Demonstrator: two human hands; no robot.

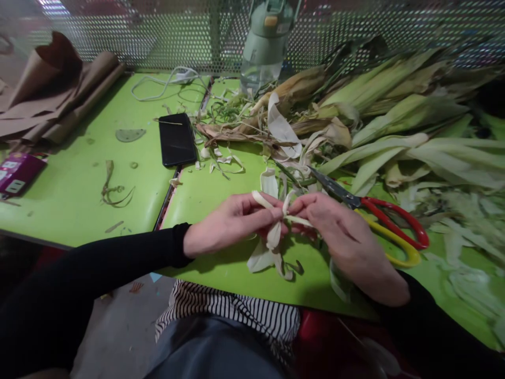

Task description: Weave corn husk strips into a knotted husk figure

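Note:
Pale strips of corn husk (273, 235) are pinched between my two hands over the green table. My left hand (240, 218) holds them between thumb and fingers, with one strip sticking up past the thumb. Close against it, my right hand (335, 229) pinches a strip on the other side, where the pieces cross. Below the hands, more pale husk pieces (260, 258) lie on the table. Scissors (366, 202) with one red and one yellow handle rest just beyond my right hand, blades pointing away to the left.
A large heap of green and dried corn husks (394, 105) covers the back right. A water bottle (264, 47) stands behind it. To the left are a black phone (177, 139), a white cable (169, 84), a clear protractor (130, 135), brown paper (59, 100) and a purple box (19, 173).

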